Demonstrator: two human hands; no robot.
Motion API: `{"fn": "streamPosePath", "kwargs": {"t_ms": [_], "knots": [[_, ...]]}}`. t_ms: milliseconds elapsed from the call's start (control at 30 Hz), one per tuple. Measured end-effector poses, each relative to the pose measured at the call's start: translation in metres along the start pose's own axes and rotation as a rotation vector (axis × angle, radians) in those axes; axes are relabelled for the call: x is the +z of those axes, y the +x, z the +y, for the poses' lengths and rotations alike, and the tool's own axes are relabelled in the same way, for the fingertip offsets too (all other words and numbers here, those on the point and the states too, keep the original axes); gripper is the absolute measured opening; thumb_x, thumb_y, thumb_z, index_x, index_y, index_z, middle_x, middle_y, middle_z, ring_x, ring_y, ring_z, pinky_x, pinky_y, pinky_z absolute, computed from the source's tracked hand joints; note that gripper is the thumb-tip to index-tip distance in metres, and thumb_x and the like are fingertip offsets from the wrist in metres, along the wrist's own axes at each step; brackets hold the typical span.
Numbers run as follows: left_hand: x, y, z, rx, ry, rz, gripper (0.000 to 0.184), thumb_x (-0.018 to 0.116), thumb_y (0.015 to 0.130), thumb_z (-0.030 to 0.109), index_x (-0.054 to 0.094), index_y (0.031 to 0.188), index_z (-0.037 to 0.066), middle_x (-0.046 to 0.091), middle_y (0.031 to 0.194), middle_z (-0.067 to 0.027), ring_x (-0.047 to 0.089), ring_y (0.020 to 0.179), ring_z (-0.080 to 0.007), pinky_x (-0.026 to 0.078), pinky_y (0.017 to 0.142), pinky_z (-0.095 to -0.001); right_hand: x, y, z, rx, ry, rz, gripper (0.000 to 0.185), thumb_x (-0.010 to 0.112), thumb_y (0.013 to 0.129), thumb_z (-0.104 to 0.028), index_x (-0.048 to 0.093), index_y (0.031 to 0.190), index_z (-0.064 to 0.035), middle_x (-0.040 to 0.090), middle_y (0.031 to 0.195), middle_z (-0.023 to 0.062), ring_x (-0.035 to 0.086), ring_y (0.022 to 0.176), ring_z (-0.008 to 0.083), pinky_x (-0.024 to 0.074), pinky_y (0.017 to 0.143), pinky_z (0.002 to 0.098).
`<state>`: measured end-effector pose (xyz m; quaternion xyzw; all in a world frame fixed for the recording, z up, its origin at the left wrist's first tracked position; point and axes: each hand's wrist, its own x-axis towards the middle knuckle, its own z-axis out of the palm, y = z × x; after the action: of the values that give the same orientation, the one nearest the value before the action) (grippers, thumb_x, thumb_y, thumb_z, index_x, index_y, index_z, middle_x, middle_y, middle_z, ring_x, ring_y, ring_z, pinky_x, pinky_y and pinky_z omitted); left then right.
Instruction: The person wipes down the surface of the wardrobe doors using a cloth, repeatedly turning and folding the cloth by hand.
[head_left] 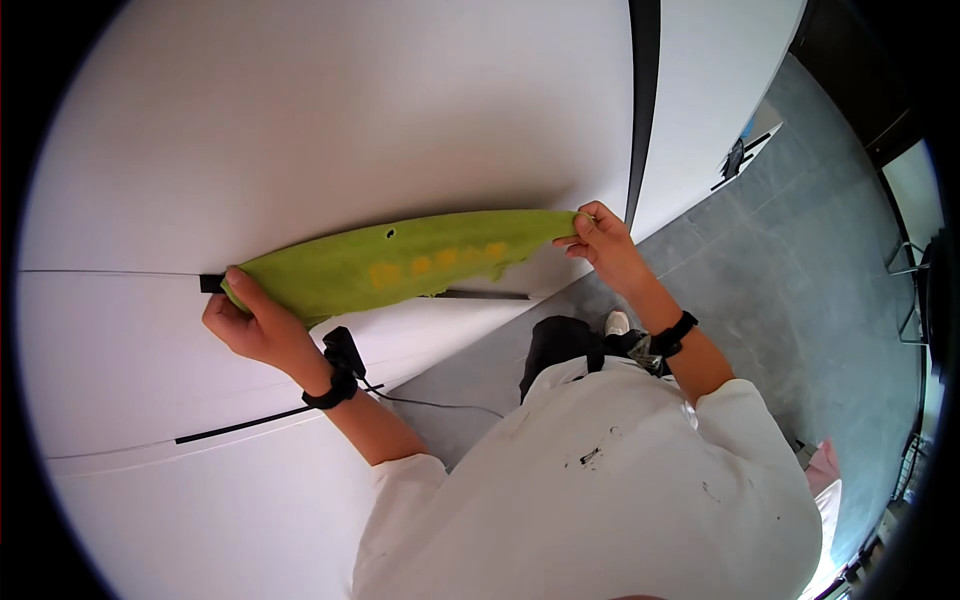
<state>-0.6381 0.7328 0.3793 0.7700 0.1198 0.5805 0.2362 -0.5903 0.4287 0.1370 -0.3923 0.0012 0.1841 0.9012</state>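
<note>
Grey tiled floor, a pink item and, farther right, thin metal legs.

Green cloth, matt, soft-looking, edge ragged; yellowish patches on it. White cabinet panels smooth, faint sheen. Grey tiled floor smooth, slightly glossy. White fabric shirt matt, dark-marked.

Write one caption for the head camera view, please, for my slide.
Left hand and right hand hold a green cloth with yellow marks and a small hole before a white panel.
</note>
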Motion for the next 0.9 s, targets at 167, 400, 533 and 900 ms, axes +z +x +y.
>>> {"fn": "streamPosePath", "kwargs": {"t_ms": [167, 400, 533, 900], "knots": [[0.003, 0.004, 0.01, 0.077, 0.012, -0.024, 0.034, 0.062, 0.092, 0.031, 0.047, 0.08, 0.002, 0.048, 0.068, -0.0009, 0.04, 0.063, -0.01, 0.039, 0.057, -0.0253, -0.009, 0.0, 0.01, 0.029, -0.004, -0.032, 0.021, 0.054, 0.097, -0.027, 0.049, 0.102, -0.0076, 0.062, 0.101, 0.0068, 0.065, 0.089, 0.0168, 0.0505, 0.072, 0.0259], [-0.006, 0.019, 0.024, -0.032, 0.017, -0.151, 0.043, 0.056, 0.095, 0.036, 0.045, 0.069, 0.004, 0.041, 0.059, 0.0017, 0.034, 0.058, -0.0075, 0.033, 0.053, -0.0235, 0.002, -0.003, 0.001, -0.015, -0.07, -0.039, 0.022, 0.054, 0.097, -0.027, 0.05, 0.101, -0.0059, 0.062, 0.097, 0.0083, 0.065, 0.083, 0.0171, 0.0519, 0.071, 0.0268], [-0.002, 0.02, 0.028, -0.033, -0.012, -0.088, 0.037, 0.055, 0.095, 0.034, 0.055, 0.079, 0.0, 0.047, 0.06, -0.0012, 0.037, 0.06, -0.0075, 0.035, 0.053, -0.0241, 0.005, -0.006, 0.005, -0.087, -0.107, -0.014, 0.022, 0.052, 0.098, -0.027, 0.049, 0.101, -0.0045, 0.062, 0.092, 0.0083, 0.062, 0.079, 0.0164, 0.0512, 0.071, 0.0285], [-0.023, 0.026, 0.006, -0.012, -0.108, -0.269, 0.031, 0.053, 0.097, 0.026, 0.046, 0.079, 0.003, 0.036, 0.056, -0.004, 0.029, 0.053, -0.0103, 0.029, 0.047, -0.0273, 0.014, -0.003, 0.038, -0.123, 0.015, -0.028, 0.016, 0.052, 0.098, -0.023, 0.046, 0.096, -0.0084, 0.061, 0.083, 0.0058, 0.061, 0.069, 0.0153, 0.0499, 0.062, 0.0279]]}}
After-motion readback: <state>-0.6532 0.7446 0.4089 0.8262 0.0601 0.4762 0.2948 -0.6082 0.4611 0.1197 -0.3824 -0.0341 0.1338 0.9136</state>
